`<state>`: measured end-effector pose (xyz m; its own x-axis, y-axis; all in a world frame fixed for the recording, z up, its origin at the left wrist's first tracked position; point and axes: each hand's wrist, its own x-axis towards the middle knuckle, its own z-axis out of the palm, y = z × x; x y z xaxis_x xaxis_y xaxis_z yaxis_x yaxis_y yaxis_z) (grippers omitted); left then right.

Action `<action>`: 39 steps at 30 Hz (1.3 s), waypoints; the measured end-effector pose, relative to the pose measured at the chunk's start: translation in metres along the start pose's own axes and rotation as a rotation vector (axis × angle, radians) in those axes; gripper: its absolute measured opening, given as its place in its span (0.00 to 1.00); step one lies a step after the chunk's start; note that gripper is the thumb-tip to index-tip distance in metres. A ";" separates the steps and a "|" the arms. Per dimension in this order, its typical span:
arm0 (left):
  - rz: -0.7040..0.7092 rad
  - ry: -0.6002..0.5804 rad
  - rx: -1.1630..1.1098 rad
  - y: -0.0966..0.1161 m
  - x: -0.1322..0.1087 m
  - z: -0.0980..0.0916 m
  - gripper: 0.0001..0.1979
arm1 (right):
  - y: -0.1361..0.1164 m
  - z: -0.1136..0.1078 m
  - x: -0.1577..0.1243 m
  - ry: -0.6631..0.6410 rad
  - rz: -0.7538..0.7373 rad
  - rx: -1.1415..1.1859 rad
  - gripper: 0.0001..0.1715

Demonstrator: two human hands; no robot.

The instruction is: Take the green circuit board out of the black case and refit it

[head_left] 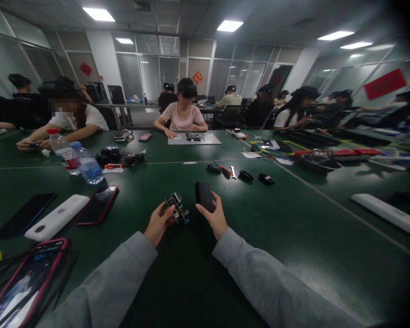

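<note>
Between thumb and fingers, my left hand (160,222) grips a small circuit board (177,207) with raised parts and bits of blue on it, tilted above the green table. My right hand (217,216) is closed around the lower end of a black rectangular case (203,195), held upright. A narrow gap separates board and case. Past the case lie a screwdriver (225,171) with an orange and black handle, a small wrench (233,172) and several black pieces, one of them a black plug-like block (246,176).
Two water bottles (87,164) stand at left, near a phone in a red case (97,205), a white device (57,217) and a larger lit phone (27,282). Bundled black cables (119,157) lie behind. A person in pink (182,116) sits opposite. Cables and tools spread at far right.
</note>
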<state>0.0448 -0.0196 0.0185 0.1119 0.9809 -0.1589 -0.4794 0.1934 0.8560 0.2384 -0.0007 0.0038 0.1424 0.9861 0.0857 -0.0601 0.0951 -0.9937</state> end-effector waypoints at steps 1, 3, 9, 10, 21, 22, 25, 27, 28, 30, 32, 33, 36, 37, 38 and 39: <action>-0.003 -0.006 -0.010 0.000 0.000 -0.001 0.23 | 0.000 0.001 -0.001 -0.033 -0.010 -0.003 0.48; -0.009 -0.013 -0.033 0.000 0.002 -0.002 0.22 | 0.001 0.003 -0.004 -0.103 -0.009 -0.003 0.46; -0.089 -0.033 -0.076 0.000 0.009 -0.009 0.20 | -0.001 0.006 -0.009 -0.242 -0.051 -0.059 0.40; -0.108 -0.037 -0.075 0.001 0.010 -0.010 0.20 | -0.002 0.006 -0.009 -0.250 -0.055 -0.058 0.39; -0.194 -0.031 -0.068 0.007 0.010 -0.013 0.19 | -0.004 0.003 -0.011 -0.262 0.077 0.019 0.23; -0.193 -0.026 -0.072 0.007 0.009 -0.013 0.19 | -0.004 0.003 -0.010 -0.250 0.057 -0.006 0.23; -0.191 -0.033 -0.085 0.008 0.009 -0.012 0.19 | -0.002 0.003 -0.006 -0.170 -0.021 -0.058 0.25; -0.184 -0.071 -0.101 0.009 0.007 -0.012 0.19 | 0.000 0.001 -0.001 -0.105 -0.065 -0.071 0.26; -0.179 -0.092 -0.107 0.010 0.007 -0.011 0.20 | 0.001 0.000 0.001 -0.087 -0.077 -0.081 0.26; -0.172 -0.118 -0.112 0.012 0.005 -0.010 0.21 | 0.005 -0.002 0.005 -0.067 -0.087 -0.124 0.26; -0.172 -0.129 -0.111 0.013 0.004 -0.011 0.21 | 0.008 -0.004 0.007 -0.065 -0.085 -0.179 0.26; -0.171 -0.138 -0.113 0.013 0.004 -0.011 0.22 | 0.010 -0.005 0.008 -0.062 -0.084 -0.202 0.26; -0.175 -0.182 -0.135 0.010 0.005 -0.013 0.23 | 0.014 -0.006 0.008 -0.042 -0.097 -0.244 0.26; -0.184 -0.200 -0.141 0.009 0.004 -0.013 0.23 | 0.014 -0.005 0.008 -0.042 -0.107 -0.262 0.26; -0.195 -0.220 -0.148 0.008 0.004 -0.013 0.23 | 0.014 -0.005 0.007 -0.048 -0.119 -0.285 0.26; -0.205 -0.243 -0.153 0.007 0.003 -0.012 0.24 | 0.014 -0.005 0.006 -0.061 -0.133 -0.313 0.26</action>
<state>0.0312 -0.0147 0.0178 0.4145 0.8917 -0.1819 -0.5482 0.4042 0.7321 0.2431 0.0061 -0.0096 0.0691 0.9750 0.2110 0.2620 0.1863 -0.9469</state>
